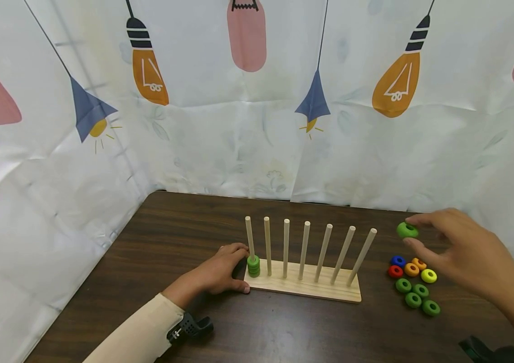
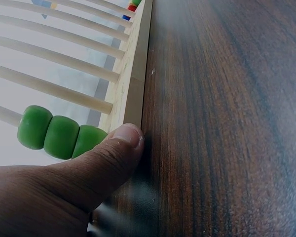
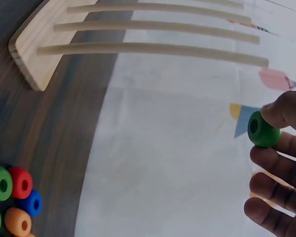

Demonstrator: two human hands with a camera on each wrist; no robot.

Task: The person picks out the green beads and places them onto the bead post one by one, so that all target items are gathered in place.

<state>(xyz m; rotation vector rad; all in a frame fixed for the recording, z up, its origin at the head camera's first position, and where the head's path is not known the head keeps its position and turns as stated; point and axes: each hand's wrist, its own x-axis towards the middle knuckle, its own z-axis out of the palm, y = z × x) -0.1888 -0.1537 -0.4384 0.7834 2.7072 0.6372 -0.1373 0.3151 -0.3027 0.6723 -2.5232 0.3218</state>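
Observation:
A wooden peg board [image 1: 302,278] with several upright pegs stands on the table. Three green beads [image 2: 61,136] are stacked on its leftmost peg. My left hand [image 1: 220,269] grips the left end of the board, with its thumb on the front edge in the left wrist view; its other fingertips are partly hidden behind the beads. To the right of the board and raised above the table, my right hand [image 1: 461,252] pinches a green bead [image 3: 264,129] between thumb and fingers. The hole of this bead shows in the right wrist view.
Loose beads lie on the dark wooden table [image 1: 171,227] right of the board: several green beads [image 1: 413,300], a red bead [image 1: 395,271], a blue bead [image 1: 398,260], two orange beads [image 1: 411,269] and a yellow bead [image 1: 429,276]. A patterned curtain [image 1: 239,151] hangs behind the table.

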